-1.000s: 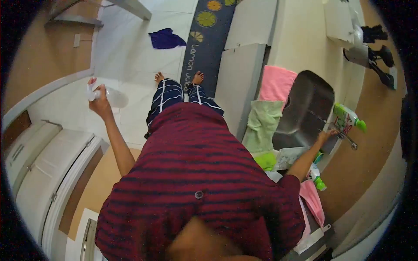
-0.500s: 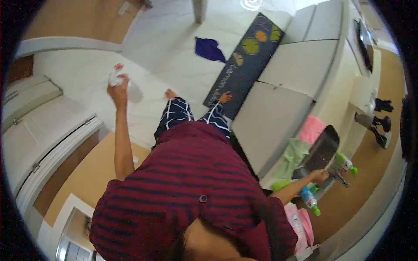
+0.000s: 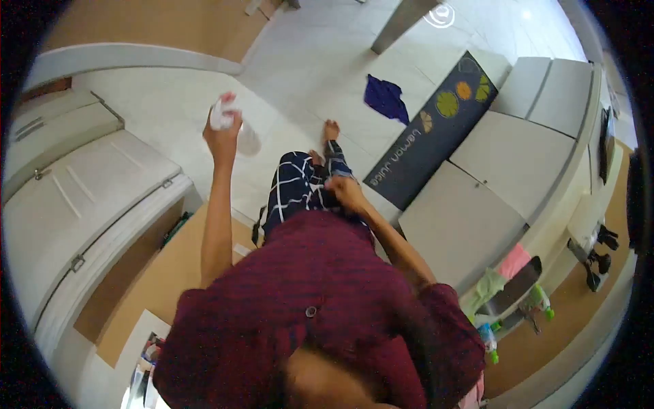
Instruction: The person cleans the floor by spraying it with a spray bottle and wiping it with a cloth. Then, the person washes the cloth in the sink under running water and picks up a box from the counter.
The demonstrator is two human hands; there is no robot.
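My left hand [image 3: 223, 140] is raised out to the left over the pale floor. Its fingers are closed around the neck of a spray bottle [image 3: 250, 140] with a white and red head and a see-through body. In front of my thighs is my right hand [image 3: 349, 194], smeared by motion, so its fingers are unclear. It is close to my dark checked trousers [image 3: 289, 180]. Beyond my feet, a dark blue cloth [image 3: 385, 99] lies crumpled on the floor beside a long dark mat [image 3: 426, 140] printed with fruit slices and lettering.
White cabinets [image 3: 477, 198] line the right side under a counter. A sink [image 3: 514, 283] there has pink and green cloths [image 3: 488, 286] at its edge, with green-capped bottles [image 3: 489, 335] nearby. A white door [image 3: 88, 198] is on the left; a post [image 3: 402, 26] stands ahead.
My right hand has left the sink tap and come in front of my thighs. The left hand still holds the spray bottle. My feet have shifted and the view has turned left.
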